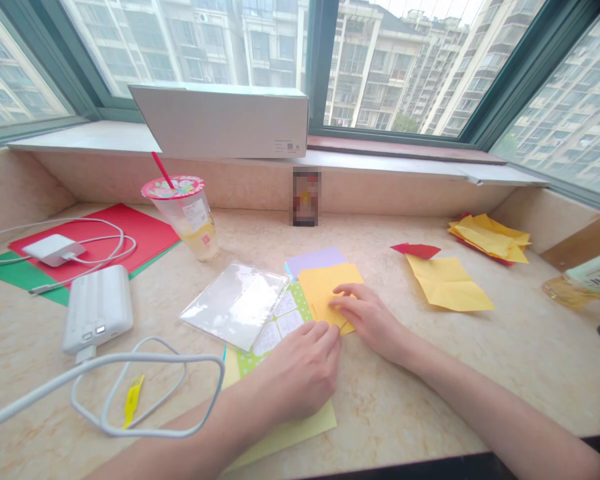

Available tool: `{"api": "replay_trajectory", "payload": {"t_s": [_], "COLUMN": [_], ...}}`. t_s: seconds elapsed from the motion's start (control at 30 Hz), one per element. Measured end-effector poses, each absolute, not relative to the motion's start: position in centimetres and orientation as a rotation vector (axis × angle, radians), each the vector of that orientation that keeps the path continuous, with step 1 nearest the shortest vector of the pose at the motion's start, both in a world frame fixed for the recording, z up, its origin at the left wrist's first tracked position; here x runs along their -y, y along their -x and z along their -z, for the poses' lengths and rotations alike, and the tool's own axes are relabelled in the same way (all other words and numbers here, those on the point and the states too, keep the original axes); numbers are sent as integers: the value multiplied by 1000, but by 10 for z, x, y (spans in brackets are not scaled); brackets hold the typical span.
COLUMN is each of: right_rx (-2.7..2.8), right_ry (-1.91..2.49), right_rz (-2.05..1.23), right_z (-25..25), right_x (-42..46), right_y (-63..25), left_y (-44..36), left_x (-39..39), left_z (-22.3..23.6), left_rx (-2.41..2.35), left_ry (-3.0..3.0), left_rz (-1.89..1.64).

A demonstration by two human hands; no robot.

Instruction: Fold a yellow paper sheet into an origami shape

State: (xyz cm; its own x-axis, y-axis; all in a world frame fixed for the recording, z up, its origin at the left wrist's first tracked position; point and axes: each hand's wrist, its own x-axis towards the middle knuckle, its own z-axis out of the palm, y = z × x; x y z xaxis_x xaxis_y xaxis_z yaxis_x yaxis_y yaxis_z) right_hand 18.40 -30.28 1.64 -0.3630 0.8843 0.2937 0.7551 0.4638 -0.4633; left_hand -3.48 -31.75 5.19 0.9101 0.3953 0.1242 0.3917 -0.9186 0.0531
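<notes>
Your right hand point(367, 321) lies flat with its fingers extended, pressing on top of a square of golden-yellow paper point(327, 293) without pinching it. Your left hand point(300, 370) sits curled at that square's lower edge, but you cannot tell whether it has hold of the paper. The square rests on a green polka-dot sheet point(253, 363), with a lilac paper square point(315, 261) showing behind it. A clear plastic sleeve point(235, 303) overlaps the green sheet just to the left. A pale yellow sheet point(300, 433) runs out from under your left hand toward the front edge of the cream marble counter point(405, 393). Open counter lies to your right, up to a folded yellow paper point(447, 283) and a red paper scrap point(416, 250). On your left, a looped white cable point(105, 407) lies just beside your forearm, near a white power bank point(97, 310). Farther back stands a plastic cup with a red straw point(185, 220).
</notes>
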Motion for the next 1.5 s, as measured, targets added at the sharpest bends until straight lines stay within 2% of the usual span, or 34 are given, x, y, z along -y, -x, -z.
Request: {"api": "replay_trajectory", "payload": {"t_s": [0.13, 0.23, 0.47, 0.73, 0.9, 1.5], "right_rx": [2437, 2353, 2044, 2155, 2299, 2329], "right_ry": [1211, 1375, 1586, 1371, 1171, 1005], "right_rz": [-275, -298, -612, -420, -426, -379], "right_z": [-24, -27, -27, -22, -24, -16], "right_x": [313, 316, 300, 302, 305, 302], "right_y": [-186, -186, -184, -194, -202, -211], "left_y": [34, 35, 32, 38, 41, 31], "left_x": [319, 316, 320, 314, 310, 284], "left_z": [-54, -53, -48, -48, -51, -32], "left_rx": [-667, -765, -875, -943, -914, -1035], "left_ry": [-3037, -3045, -3002, -2881, -2771, -2429], "left_rz": [-233, -251, -206, -192, -246, -527]}}
